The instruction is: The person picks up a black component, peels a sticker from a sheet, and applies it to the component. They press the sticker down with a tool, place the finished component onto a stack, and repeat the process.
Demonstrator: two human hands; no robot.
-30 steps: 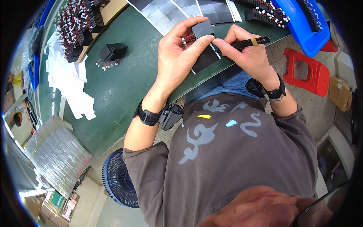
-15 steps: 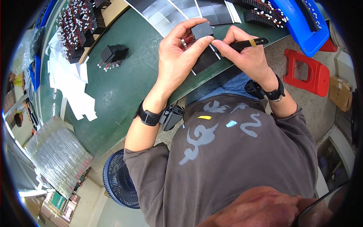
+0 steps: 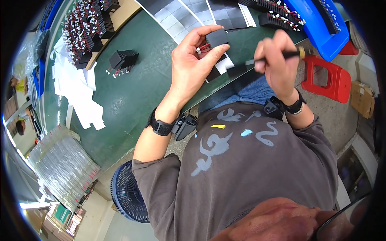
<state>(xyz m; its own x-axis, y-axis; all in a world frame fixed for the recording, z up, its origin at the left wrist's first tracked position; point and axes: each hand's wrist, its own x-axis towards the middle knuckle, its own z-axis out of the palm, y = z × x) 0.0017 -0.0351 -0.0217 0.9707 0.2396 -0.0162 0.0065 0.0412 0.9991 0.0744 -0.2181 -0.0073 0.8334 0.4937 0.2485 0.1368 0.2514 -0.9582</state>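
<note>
My left hand [image 3: 189, 64] grips a small black block [image 3: 217, 37] between thumb and fingers, above the table's near edge. Thin red wires [image 3: 204, 49] with white plugs come off the block and bunch up inside that hand. To the right, my right hand [image 3: 277, 60] is closed around a pair of black tweezers [image 3: 290, 54] with a yellow band. Motion blurs this hand, and the tweezers' tips point left, apart from the block. Beneath the left hand's thumb a white piece of backing [image 3: 225, 65] shows at the table edge.
Sheets of black squares [image 3: 173, 22] lie at the far side of the green table [image 3: 132, 100]. A stack of black blocks [image 3: 124, 59] stands left, near a wired-block tray [image 3: 101, 50] and white paper strips [image 3: 76, 88]. A blue tray [image 3: 327, 50] and red stool [image 3: 343, 85] are at right.
My right hand has drawn away from the block to the right, carrying the tweezers. White backing now shows under the left thumb. My left hand keeps the block, shifted slightly.
</note>
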